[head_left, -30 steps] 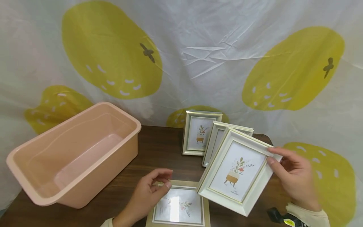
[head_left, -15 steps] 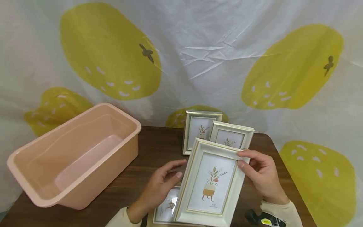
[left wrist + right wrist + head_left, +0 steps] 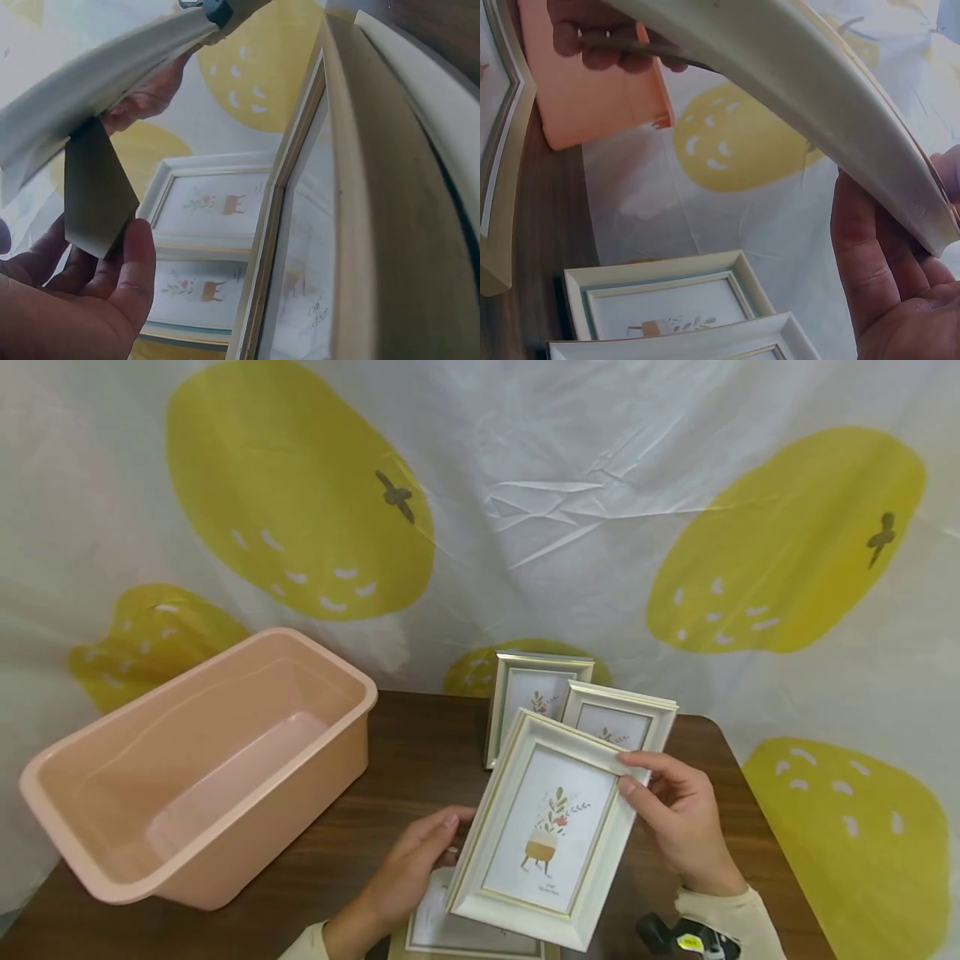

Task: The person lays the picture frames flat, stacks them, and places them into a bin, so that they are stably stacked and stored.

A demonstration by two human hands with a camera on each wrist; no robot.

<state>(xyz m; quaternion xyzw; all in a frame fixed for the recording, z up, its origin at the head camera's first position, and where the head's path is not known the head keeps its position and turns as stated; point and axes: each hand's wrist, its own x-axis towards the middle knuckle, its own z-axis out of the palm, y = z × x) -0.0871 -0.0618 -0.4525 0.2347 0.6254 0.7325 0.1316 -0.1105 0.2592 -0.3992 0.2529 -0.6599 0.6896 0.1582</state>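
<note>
your right hand (image 3: pixel 678 818) pinches the held frame (image 3: pixel 551 831) at its upper right corner, thumb on the front and the other fingers bent behind. your left hand (image 3: pixel 420 860) is just beyond the frame's left edge, partly hidden by it in the head view; the left wrist view shows its fingers curled about the lower end of the stand (image 3: pixel 97 195), which juts from the frame's back. you have the frame in the air, face towards you, its top leaning to the right. cream sleeves cover your forearms, and a black device (image 3: pixel 690 939) sits at your right wrist.

the held frame hangs over the flat frame (image 3: pixel 472 935), apart from it, and hides part of it. it also blocks the lower part of the middle frame (image 3: pixel 660 718), which overlaps the rear frame (image 3: pixel 543 658); both of those stand upright. left of your hands is the tub (image 3: pixel 292 818), well apart from the frames.

the held frame has a white moulded border with thin gold lines and a plant print. your tub is smooth pink with rounded corners, the table (image 3: pixel 423 735) dark wood-grained, the cloth (image 3: pixel 540 427) pale, creased and printed with yellow fruit.
</note>
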